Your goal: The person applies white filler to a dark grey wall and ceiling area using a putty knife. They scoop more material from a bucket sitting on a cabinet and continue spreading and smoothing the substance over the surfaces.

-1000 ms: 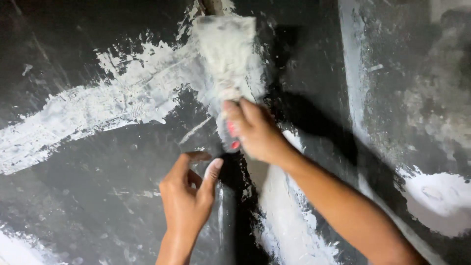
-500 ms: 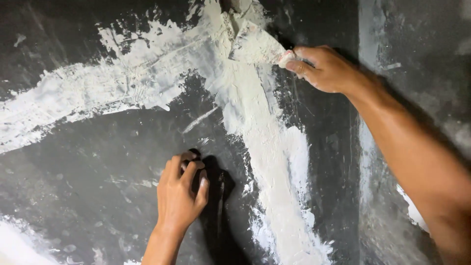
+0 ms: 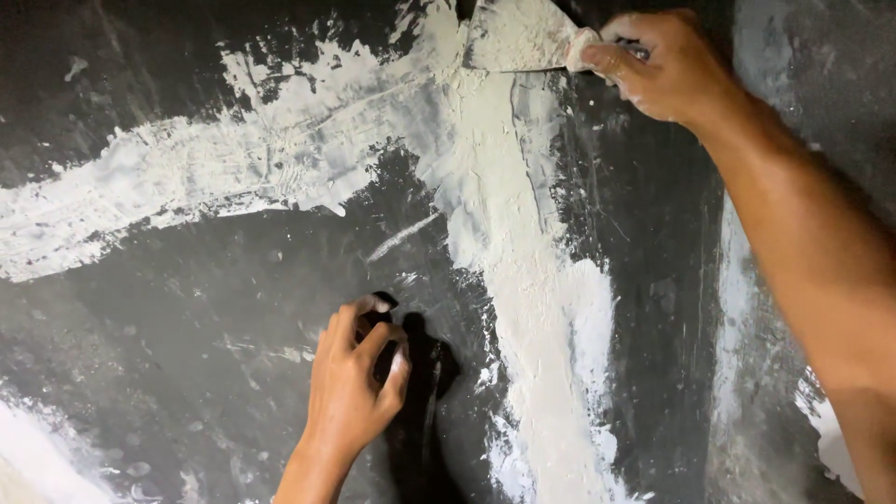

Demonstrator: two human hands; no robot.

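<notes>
The handle of the plaster-caked flat metal putty knife (image 3: 521,35) is hidden inside the right hand (image 3: 665,65), and its blade is cut off by the top of the view. That hand is clenched on the handle, pressing the blade against the dark grey wall (image 3: 187,336) at the top of the vertical white plaster band (image 3: 537,308). The left hand (image 3: 355,383) is half curled, fingertips touching the bare wall, holding nothing. Compared with half a second ago, the knife sits higher.
</notes>
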